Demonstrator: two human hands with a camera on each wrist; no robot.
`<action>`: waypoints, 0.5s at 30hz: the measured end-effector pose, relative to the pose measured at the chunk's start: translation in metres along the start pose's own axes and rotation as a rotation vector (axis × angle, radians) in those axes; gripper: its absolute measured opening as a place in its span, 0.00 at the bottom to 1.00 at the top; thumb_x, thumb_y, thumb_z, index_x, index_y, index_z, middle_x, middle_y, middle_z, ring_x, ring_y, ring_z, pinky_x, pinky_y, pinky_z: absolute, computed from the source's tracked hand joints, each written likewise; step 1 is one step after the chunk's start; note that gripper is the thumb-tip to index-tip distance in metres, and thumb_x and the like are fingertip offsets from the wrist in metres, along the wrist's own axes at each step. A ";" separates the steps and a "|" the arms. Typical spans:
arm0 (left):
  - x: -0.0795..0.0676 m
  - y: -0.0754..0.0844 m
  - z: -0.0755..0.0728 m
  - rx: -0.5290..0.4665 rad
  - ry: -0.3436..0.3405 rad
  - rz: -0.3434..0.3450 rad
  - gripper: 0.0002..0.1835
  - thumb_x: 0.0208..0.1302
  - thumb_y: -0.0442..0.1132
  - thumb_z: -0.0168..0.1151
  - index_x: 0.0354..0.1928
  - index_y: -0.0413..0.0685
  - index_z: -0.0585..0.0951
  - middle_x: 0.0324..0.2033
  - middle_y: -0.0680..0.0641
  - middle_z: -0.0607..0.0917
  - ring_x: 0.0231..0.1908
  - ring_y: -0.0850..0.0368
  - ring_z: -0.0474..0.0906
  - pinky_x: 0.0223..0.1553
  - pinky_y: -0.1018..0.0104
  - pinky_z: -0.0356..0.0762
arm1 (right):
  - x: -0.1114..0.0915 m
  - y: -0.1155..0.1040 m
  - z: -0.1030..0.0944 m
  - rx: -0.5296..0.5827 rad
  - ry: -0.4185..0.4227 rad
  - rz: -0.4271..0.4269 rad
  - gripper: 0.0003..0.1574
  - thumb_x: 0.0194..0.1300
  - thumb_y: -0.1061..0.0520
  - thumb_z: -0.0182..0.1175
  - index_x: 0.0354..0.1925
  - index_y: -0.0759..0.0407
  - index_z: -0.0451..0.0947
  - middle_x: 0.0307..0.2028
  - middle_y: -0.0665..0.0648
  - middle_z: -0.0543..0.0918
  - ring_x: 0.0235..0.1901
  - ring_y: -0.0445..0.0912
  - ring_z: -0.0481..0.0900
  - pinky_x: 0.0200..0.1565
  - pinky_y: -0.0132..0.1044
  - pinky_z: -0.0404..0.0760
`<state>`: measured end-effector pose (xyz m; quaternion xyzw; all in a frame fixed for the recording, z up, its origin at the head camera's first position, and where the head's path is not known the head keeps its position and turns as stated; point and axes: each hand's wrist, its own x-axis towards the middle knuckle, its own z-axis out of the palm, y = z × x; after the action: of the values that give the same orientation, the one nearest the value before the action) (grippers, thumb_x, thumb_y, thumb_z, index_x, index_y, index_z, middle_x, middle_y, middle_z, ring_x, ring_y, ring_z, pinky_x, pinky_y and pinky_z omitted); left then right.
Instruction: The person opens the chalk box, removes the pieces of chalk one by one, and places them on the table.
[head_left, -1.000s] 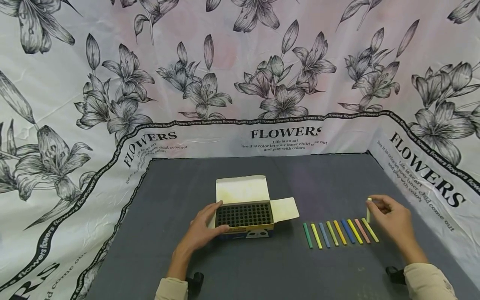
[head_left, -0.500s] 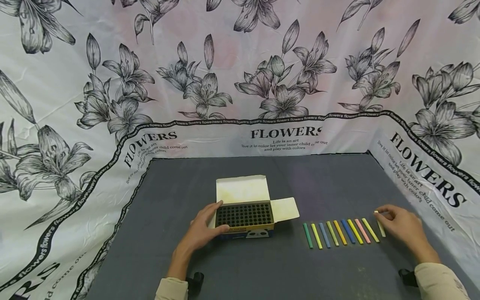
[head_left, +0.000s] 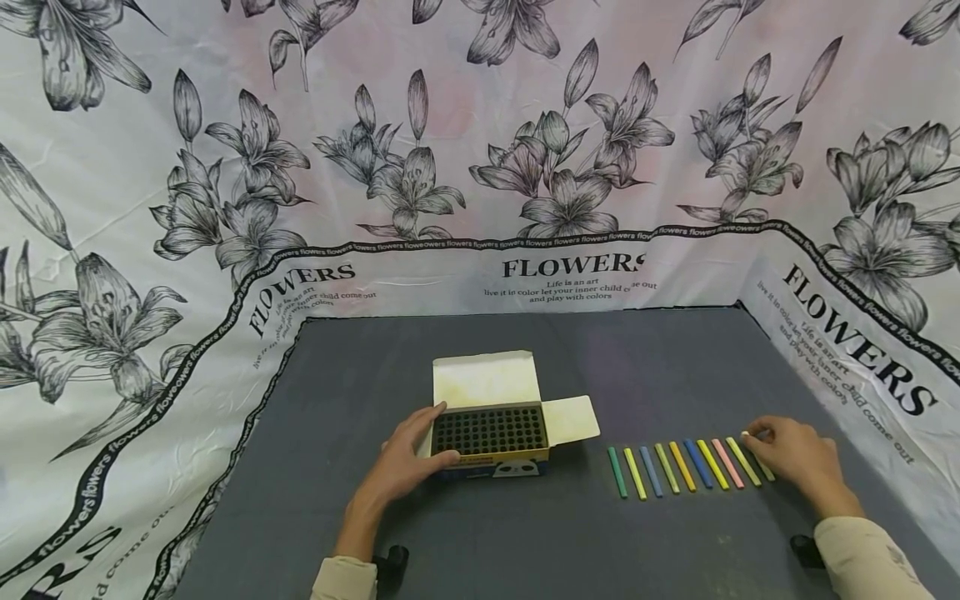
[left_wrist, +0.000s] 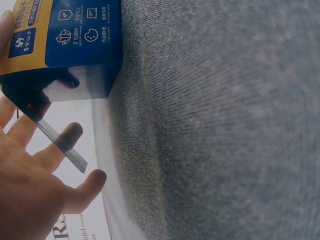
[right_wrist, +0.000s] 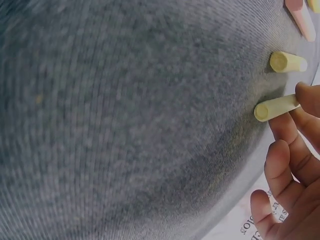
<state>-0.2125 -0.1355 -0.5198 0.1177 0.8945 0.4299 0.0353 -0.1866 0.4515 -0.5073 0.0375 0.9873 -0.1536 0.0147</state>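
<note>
Near the middle of the dark table stands a blue and yellow chalk box (head_left: 491, 462), its lid and side flap folded out and its holed tray showing. My left hand (head_left: 405, 462) holds the box at its left end, thumb at the front and a finger at the back corner; the left wrist view shows the other fingers spread beside the box (left_wrist: 85, 42). My right hand (head_left: 801, 457) pinches a pale chalk stick (right_wrist: 275, 107) between thumb and finger, low at the right end of a row. A yellow chalk stick (right_wrist: 287, 62) lies next to it, slightly apart.
Several coloured chalk sticks lie side by side, from a green stick (head_left: 617, 472) to a pink stick (head_left: 727, 463), right of the box. The box's flap (head_left: 570, 419) juts out toward them. A flower-printed cloth (head_left: 570, 283) borders the dark table (head_left: 480, 542).
My right hand has moved right and down, bringing the pale chalk stick from upright to low beside the row's end, then shifted slightly left. My left hand and the box stay put.
</note>
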 end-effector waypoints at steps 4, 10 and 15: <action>0.000 0.000 0.000 -0.006 0.001 0.007 0.45 0.59 0.57 0.74 0.77 0.63 0.67 0.76 0.41 0.65 0.76 0.34 0.57 0.68 0.20 0.45 | 0.000 -0.002 0.002 0.001 0.000 0.006 0.21 0.72 0.47 0.60 0.49 0.63 0.85 0.41 0.69 0.87 0.34 0.58 0.83 0.33 0.53 0.66; 0.000 -0.001 0.000 0.001 -0.002 0.010 0.45 0.59 0.57 0.74 0.77 0.63 0.67 0.76 0.42 0.66 0.76 0.35 0.58 0.68 0.20 0.46 | 0.002 -0.002 0.004 0.004 -0.020 0.024 0.21 0.71 0.48 0.60 0.49 0.64 0.84 0.40 0.67 0.88 0.34 0.57 0.82 0.34 0.55 0.66; 0.001 -0.001 0.001 0.008 -0.005 0.001 0.45 0.59 0.58 0.74 0.77 0.64 0.67 0.77 0.43 0.65 0.77 0.36 0.58 0.69 0.21 0.45 | 0.003 -0.001 0.005 0.007 -0.030 0.035 0.23 0.72 0.46 0.60 0.50 0.64 0.84 0.41 0.68 0.88 0.35 0.59 0.82 0.35 0.56 0.66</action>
<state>-0.2132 -0.1357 -0.5212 0.1197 0.8960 0.4261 0.0369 -0.1893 0.4495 -0.5118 0.0526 0.9857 -0.1571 0.0322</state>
